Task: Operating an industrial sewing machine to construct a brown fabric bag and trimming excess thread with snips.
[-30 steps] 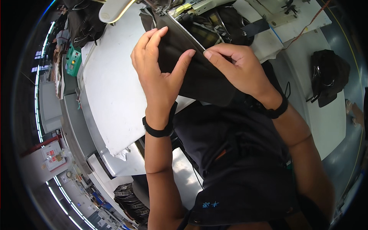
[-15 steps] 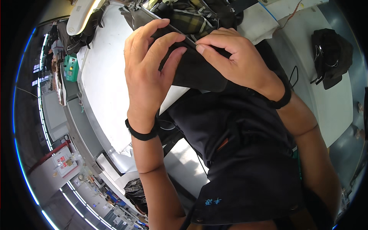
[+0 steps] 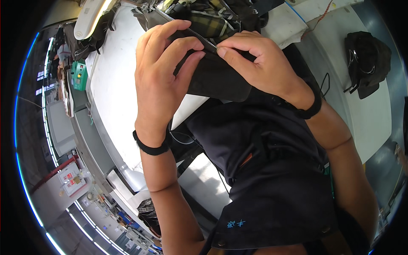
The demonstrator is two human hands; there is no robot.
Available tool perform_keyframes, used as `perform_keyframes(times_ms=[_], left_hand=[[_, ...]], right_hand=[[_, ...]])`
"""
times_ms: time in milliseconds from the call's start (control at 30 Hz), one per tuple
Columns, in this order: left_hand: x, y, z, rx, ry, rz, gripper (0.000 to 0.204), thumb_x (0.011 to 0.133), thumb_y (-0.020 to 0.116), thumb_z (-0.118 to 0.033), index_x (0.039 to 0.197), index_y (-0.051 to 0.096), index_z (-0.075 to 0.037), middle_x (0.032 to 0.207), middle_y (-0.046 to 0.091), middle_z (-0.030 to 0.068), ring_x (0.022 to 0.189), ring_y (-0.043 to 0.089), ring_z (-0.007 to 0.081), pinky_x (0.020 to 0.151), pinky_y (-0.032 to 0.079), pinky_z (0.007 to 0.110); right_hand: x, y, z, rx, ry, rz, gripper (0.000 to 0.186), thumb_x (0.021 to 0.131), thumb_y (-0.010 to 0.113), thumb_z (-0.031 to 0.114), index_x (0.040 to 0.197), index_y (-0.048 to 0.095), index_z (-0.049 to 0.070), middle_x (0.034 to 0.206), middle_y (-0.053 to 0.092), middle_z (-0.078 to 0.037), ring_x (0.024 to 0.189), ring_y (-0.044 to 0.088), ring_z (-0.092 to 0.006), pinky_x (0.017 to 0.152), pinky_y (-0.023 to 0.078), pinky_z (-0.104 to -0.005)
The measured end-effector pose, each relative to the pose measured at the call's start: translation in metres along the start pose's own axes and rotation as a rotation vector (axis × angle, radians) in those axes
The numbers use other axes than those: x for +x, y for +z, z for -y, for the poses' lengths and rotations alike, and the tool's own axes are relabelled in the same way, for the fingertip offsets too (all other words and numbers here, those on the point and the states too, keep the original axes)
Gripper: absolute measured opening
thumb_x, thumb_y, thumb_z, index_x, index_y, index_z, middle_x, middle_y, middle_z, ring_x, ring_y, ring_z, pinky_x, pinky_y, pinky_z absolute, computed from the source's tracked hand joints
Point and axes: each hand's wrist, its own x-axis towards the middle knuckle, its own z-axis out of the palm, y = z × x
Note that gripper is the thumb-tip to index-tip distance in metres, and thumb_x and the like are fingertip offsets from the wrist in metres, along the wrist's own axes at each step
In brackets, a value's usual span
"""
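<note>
A dark garment with a metal zipper and a checked lining lies in front of me. My right hand pinches the zipper edge between thumb and forefinger. Over the garment's left part, my left hand has its fingers curved and spread. Its middle fingertip reaches the zipper. The left forefinger and thumb tips are close together but apart, just left of my right hand's pinch, and I see nothing held between them.
The garment rests on a white worktable. On the right lies another dark fabric piece on a pale surface. A padded pressing arm juts in at the upper left, above a green box. A cable loops near my right wrist.
My left hand has shifted slightly left and down, and its forefinger and thumb tips have drawn nearer each other. The garment's lower flap moved slightly left. My right hand keeps its pinch.
</note>
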Motion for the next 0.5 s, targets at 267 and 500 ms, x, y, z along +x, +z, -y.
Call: perform_keyframes(times_ms=[267, 500], left_hand=[[0.006, -0.005, 0.001, -0.012, 0.001, 0.051, 0.022, 0.073, 0.084, -0.003, 0.091, 0.073, -0.008, 0.125, 0.07, 0.0041, 0.116, 0.061, 0.0288, 0.098, 0.049, 0.04], [0.015, -0.01, -0.001, -0.008, 0.025, 0.106, 0.02, 0.074, 0.083, -0.003, 0.091, 0.072, -0.007, 0.126, 0.069, 0.0042, 0.119, 0.061, 0.0299, 0.097, 0.05, 0.04]], right_hand=[[-0.001, 0.003, 0.004, -0.034, 0.002, 0.003, 0.015, 0.095, 0.065, 0.014, 0.097, 0.074, 0.003, 0.086, 0.074, -0.012, 0.081, 0.067, -0.0292, 0.078, 0.05, -0.038], [-0.002, 0.005, 0.005, -0.109, 0.021, -0.008, 0.014, 0.095, 0.068, 0.018, 0.097, 0.075, 0.006, 0.085, 0.074, -0.007, 0.081, 0.066, -0.0264, 0.079, 0.045, -0.037]])
